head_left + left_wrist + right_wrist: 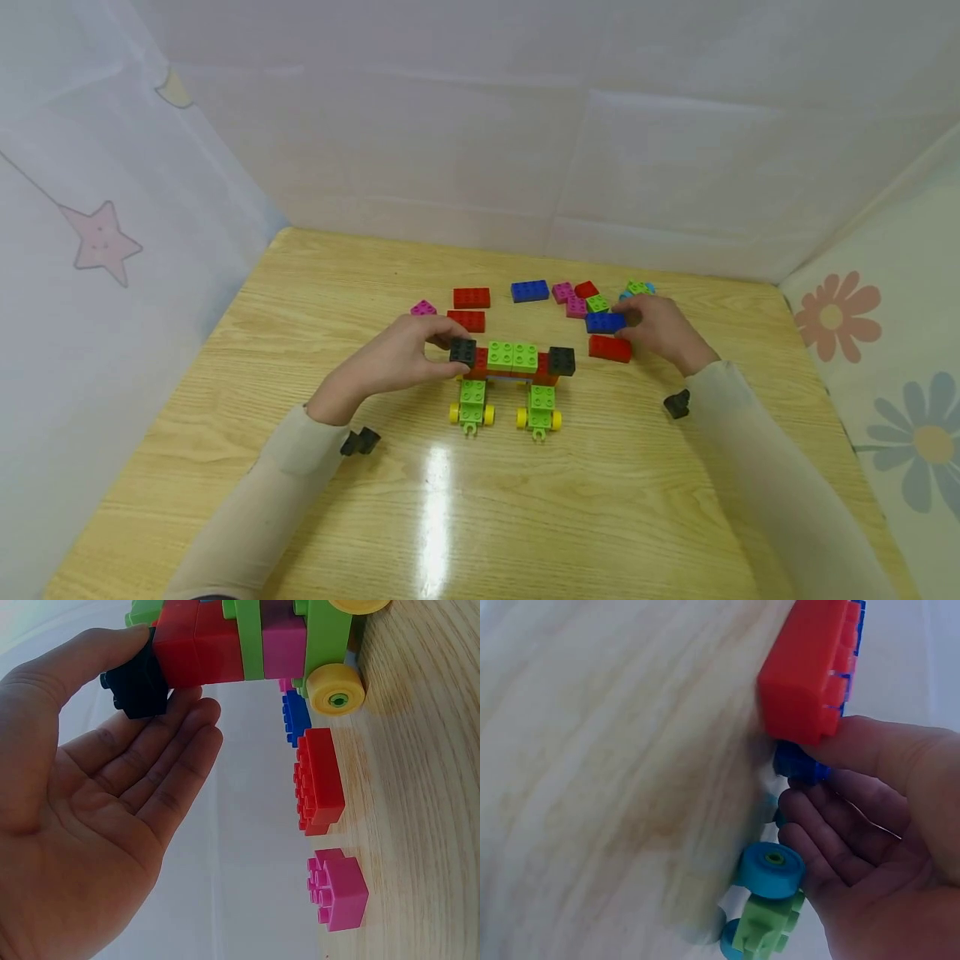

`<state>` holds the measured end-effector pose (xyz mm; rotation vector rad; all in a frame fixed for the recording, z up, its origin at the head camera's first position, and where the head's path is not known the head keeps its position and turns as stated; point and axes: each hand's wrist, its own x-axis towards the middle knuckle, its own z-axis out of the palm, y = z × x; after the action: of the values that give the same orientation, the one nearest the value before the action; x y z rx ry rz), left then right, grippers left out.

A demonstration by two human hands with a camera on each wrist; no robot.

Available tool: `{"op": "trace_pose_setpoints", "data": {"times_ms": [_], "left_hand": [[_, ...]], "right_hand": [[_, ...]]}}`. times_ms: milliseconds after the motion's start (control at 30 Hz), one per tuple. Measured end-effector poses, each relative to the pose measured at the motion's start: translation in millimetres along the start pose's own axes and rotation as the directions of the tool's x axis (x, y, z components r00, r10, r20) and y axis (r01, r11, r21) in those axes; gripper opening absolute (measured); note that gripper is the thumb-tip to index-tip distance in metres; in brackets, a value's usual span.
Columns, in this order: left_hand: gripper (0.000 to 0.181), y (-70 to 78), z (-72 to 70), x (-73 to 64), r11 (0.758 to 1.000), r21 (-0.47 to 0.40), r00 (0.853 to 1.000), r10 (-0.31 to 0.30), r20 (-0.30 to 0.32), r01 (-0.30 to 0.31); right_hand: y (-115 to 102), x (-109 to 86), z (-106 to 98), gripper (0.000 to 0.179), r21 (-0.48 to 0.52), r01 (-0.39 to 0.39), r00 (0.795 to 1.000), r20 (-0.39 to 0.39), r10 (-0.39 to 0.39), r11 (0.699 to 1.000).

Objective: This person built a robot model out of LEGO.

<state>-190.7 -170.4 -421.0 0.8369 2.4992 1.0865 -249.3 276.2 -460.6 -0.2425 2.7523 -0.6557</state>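
My left hand (401,357) pinches the black brick (462,352) at the left end of a built block model. That model has a red row topped by light green bricks (512,357), a second black brick (561,361) at its right end, and green wheeled pieces (472,403) with yellow wheels. In the left wrist view, the thumb and fingers lie on either side of the black brick (136,682). Over at the right, my right hand (663,332) grips the end of a blue brick (604,323) between thumb and fingers. A red brick (802,675) lies beside it.
Behind the model lie red bricks (471,297), a blue brick (530,291) and a pink brick (423,307). Small pink bricks (576,307) and a green brick (597,303) sit near the right hand. A green piece with blue wheels (769,915) stands behind that hand.
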Motion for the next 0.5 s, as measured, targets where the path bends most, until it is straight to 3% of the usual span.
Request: {"op": "trace_pose_setpoints", "data": {"times_ms": [500], "left_hand": [[0.036, 2.2, 0.2, -1.2, 1.000, 0.000, 1.000, -0.019, 0.004, 0.019]], "right_hand": [[0.5, -7.1, -3.5, 0.052, 0.033, -0.023, 1.000, 0.015, 0.023, 0.999]]}}
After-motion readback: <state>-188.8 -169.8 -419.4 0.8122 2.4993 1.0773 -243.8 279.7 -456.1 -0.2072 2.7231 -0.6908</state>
